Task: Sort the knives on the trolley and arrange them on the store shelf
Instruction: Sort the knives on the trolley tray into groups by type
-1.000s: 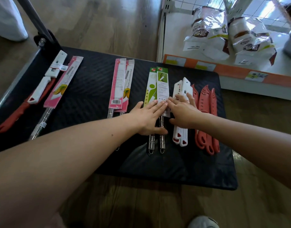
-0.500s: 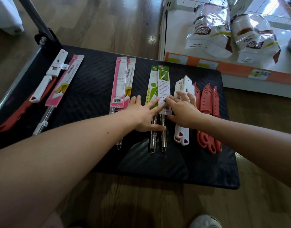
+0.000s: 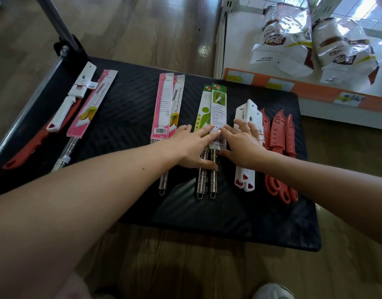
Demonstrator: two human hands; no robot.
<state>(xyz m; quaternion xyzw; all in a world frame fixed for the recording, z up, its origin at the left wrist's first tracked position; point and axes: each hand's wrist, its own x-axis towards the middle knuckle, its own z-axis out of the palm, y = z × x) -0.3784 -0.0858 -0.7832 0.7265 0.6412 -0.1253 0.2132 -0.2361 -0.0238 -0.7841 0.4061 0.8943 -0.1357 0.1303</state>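
Ribbed black trolley mat [image 3: 125, 108]; slim steel-handled knives [image 3: 213, 182]

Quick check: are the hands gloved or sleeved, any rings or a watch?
No. Left hand and right hand are bare: no gloves, rings or watch visible. Left forearm and right forearm are uncovered, no sleeve in view.

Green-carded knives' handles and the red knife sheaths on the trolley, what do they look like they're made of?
The green-carded knives' handles look like polished stainless steel: silvery, ringed, with bright glints and wire loops at the ends. The red knife sheaths look like moulded plastic, fairly matt: one even colour, with cut-out holes.
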